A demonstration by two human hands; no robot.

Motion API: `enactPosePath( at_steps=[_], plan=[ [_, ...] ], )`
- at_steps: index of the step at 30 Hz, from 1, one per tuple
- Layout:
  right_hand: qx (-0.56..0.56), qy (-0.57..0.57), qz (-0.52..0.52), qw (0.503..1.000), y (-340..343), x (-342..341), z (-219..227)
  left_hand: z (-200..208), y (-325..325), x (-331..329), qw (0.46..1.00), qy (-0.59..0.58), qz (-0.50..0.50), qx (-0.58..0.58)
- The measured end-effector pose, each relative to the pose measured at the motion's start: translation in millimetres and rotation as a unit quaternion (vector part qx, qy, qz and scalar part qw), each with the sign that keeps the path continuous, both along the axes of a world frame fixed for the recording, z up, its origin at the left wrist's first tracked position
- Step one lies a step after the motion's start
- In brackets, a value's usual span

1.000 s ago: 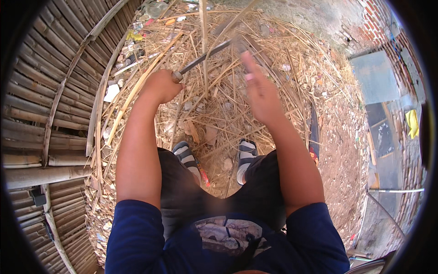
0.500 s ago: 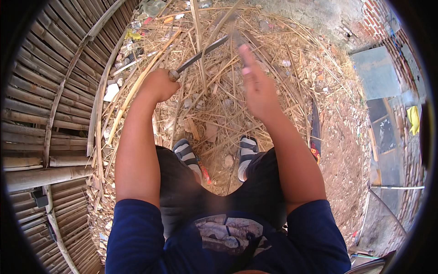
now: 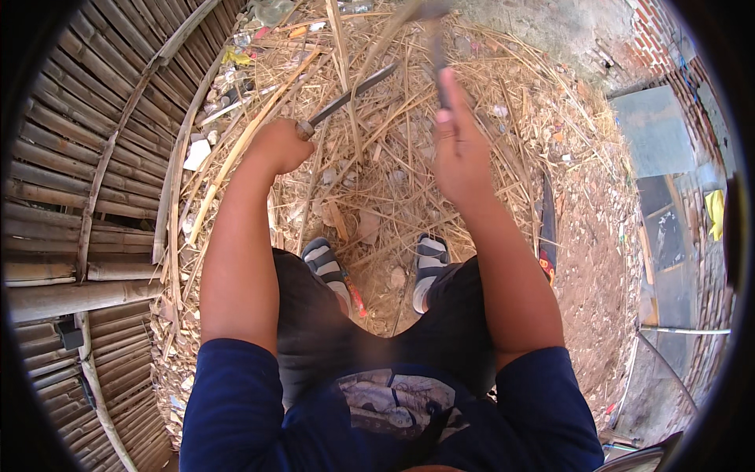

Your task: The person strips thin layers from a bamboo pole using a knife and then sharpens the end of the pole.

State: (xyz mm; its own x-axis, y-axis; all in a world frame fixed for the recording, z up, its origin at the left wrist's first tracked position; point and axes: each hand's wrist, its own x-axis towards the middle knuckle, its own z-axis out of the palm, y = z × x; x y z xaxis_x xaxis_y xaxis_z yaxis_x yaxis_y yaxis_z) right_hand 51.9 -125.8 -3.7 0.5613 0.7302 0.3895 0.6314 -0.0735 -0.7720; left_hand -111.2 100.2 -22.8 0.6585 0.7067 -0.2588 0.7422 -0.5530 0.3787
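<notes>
My left hand [image 3: 280, 148] is closed round the handle of a machete [image 3: 338, 104], whose dark blade slants up to the right. The blade meets a tall, pale bamboo strip [image 3: 341, 47]; whether it is lodged in it I cannot tell. Over to the right, my right hand [image 3: 462, 161] grips a hammer [image 3: 437, 51] by its dark handle. The hammer's head is up at the top edge of the view, blurred and apart from the blade.
Split bamboo and straw litter [image 3: 401, 161] cover the ground round my sandalled feet. A slatted bamboo wall [image 3: 79, 157] stands at the left. On the right lies a long dark sheath-like thing [image 3: 547, 220], with grey panels [image 3: 653, 130] beyond it by a brick wall.
My right hand has moved to the right, and the hammer has swung up and away from the machete's blade. My left hand has barely shifted.
</notes>
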Motion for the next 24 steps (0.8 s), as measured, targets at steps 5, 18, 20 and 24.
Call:
enactPosePath(
  at_steps=[5, 18, 20, 24],
  plan=[
    [-0.214, 0.002, 0.012, 0.977, 13.0, -2.4, -20.5, -6.4, 5.3, 1.7, 1.0, 0.009, 0.004, -0.015],
    [-0.078, -0.028, -0.011, 0.996, 6.8, -0.5, -16.2, -6.0, -0.6, 3.2, 0.998, 0.047, -0.033, 0.007],
    [-0.173, -0.016, -0.011, 0.985, 9.4, 0.9, -33.3, -5.9, 0.3, 3.9, 0.998, 0.045, -0.038, 0.01],
    [-0.194, -0.017, 0.003, 0.981, 20.8, -1.4, -35.9, -10.9, 10.5, -6.8, 0.999, 0.043, -0.003, -0.015]
  ],
)
